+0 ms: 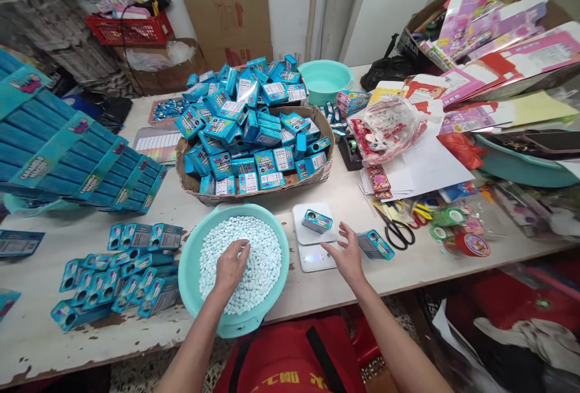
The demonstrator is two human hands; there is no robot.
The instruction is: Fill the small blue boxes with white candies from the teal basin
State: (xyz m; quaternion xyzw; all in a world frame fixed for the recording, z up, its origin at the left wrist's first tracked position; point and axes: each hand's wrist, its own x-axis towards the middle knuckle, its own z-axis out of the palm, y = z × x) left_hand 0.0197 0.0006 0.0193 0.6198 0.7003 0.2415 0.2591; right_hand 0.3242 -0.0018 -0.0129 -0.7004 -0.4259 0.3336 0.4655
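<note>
My left hand (232, 266) is down among small pale-blue candies (258, 260) in a turquoise basin (186, 266). Its fingers curl together, and whatever they hold is hidden. A small blue candy box (316, 221) lies on its side on the white digital scale (312, 258), its round opening facing up and left. Just right of the scale, my right hand (347, 255) is open, thumb and fingers spread, touching nothing I can see. Another blue candy box (376, 244) rests on the table beside that hand.
Several blue boxes with round openings (122, 272) stand grouped left of the basin. Behind it, a cardboard tray (254, 194) is heaped with blue boxes. Stacked flat blue cartons (77, 139) lean at left. Black scissors (399, 233), tape rolls (448, 217) and papers (421, 163) lie at right.
</note>
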